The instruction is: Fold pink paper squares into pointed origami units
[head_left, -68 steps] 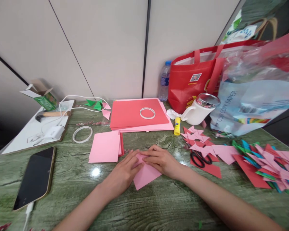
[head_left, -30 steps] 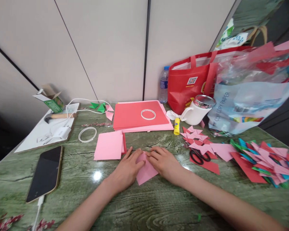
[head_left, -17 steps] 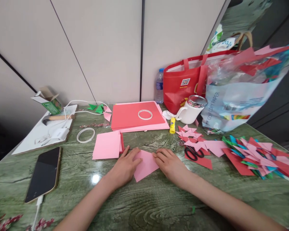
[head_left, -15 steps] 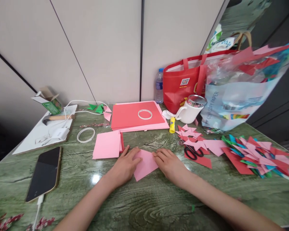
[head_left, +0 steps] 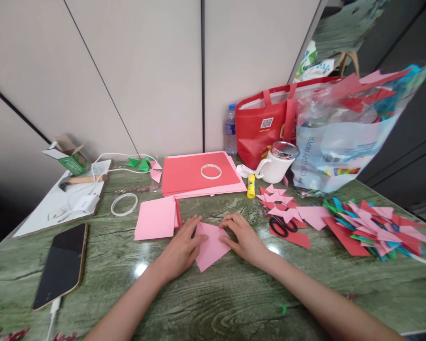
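Note:
A pink folded paper (head_left: 208,247) lies on the green table (head_left: 213,298) in front of me. My left hand (head_left: 180,248) rests flat on its left side, fingers stretched out and pressing it down. My right hand (head_left: 242,237) lies on its right edge, fingers curled onto the paper and pressing the fold. Just left of my left hand is a stack of pink square sheets (head_left: 155,218).
Black scissors (head_left: 279,226) lie on pink and red folded pieces right of my hand. A heap of coloured folded pieces (head_left: 372,228), a glue stick (head_left: 251,185), a white mug (head_left: 277,163), red sheets (head_left: 195,174), tape rings, a phone (head_left: 62,264) and bags surround the spot.
My hands moved apart along the pink paper, then drew back toward its middle. The paper stays on the table. The view has shifted slightly right.

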Motion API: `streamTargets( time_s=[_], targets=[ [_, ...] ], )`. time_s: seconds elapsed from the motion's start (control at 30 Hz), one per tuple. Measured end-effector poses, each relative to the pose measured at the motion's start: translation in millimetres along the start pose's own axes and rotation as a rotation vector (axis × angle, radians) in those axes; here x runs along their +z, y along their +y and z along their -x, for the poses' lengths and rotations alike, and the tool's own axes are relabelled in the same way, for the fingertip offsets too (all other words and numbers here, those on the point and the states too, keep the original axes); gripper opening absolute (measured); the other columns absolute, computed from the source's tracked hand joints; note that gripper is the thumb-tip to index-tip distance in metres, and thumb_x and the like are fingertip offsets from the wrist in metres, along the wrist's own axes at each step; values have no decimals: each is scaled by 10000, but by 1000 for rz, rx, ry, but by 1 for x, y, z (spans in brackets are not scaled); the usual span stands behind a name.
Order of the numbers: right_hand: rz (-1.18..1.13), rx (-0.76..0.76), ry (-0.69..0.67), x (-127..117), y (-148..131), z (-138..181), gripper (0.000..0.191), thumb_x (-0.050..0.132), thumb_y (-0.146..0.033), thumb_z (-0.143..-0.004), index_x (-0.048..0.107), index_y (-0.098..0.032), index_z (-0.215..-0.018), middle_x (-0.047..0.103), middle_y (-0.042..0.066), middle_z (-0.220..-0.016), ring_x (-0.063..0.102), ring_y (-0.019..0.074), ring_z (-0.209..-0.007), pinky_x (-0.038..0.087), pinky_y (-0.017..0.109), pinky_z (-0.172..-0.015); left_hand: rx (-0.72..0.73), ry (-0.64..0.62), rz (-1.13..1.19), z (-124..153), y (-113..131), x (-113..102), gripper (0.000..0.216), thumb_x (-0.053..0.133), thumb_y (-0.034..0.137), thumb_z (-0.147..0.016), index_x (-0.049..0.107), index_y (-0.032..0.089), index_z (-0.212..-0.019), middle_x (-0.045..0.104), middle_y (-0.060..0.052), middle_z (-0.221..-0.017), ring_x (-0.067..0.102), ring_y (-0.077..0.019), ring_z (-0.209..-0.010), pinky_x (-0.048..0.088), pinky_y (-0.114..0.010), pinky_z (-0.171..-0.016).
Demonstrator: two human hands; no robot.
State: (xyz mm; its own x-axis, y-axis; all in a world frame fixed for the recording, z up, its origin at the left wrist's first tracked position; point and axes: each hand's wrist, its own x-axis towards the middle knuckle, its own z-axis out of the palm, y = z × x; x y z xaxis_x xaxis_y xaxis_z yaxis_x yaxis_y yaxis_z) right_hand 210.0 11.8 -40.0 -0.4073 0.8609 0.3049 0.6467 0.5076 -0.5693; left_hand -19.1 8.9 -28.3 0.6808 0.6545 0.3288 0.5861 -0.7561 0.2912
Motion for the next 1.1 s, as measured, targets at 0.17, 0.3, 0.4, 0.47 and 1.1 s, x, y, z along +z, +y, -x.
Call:
streamTargets(
  time_s=[0.17, 0.3, 0.4, 0.47, 1.1],
  targets=[
    [-58, -29, -22, -2, -1, -1, 180, 599, -196, -793, 540, -191, -963, 581, 63, -981, 503, 216, -956, 405, 403, -858, -43, 44, 126, -1, -1, 1, 295, 465, 47, -810, 584, 189, -1039, 442, -136, -1338, 379, -241, -1268, 365, -482, -1015],
    [-96, -20, -21, -2, -2, -1, 223, 620, -173, -768, 545, -191, -978, 600, 55, -954, 520, 210, -927, 414, 392, -838, -128, 40, 148, 0, -2, 3, 469, 494, 90, -821, 403, 198, -1268, 449, -134, -1333, 352, -226, -1286, 375, -464, -1014],
    [-175, -4, -5, -3, -5, -1, 243, 628, -152, -746, 553, -189, -975, 604, 48, -907, 541, 189, -864, 442, 351, -794, -146, 59, 133, 1, -1, 5, 510, 530, 121, -817, 368, 205, -1293, 494, -118, -1281, 360, -230, -1277, 387, -456, -1004],
    [-247, -7, 7, -3, -8, 0, 224, 603, -133, -756, 559, -186, -969, 598, 38, -867, 552, 166, -809, 458, 304, -738, -146, 122, 129, 0, 1, 4, 455, 548, 135, -813, 423, 205, -1245, 537, -107, -1203, 451, -221, -1194, 435, -426, -958],
    [32, -568, 347, -15, -27, 6, 170, 500, -82, -834, 606, -199, -897, 671, 45, -931, 570, 167, -935, 413, 398, -852, -74, 510, -117, 9, 26, 0, 164, 505, 88, -833, 593, 185, -932, 636, -84, -1027, 637, -153, -887, 533, -243, -711]
  ],
)
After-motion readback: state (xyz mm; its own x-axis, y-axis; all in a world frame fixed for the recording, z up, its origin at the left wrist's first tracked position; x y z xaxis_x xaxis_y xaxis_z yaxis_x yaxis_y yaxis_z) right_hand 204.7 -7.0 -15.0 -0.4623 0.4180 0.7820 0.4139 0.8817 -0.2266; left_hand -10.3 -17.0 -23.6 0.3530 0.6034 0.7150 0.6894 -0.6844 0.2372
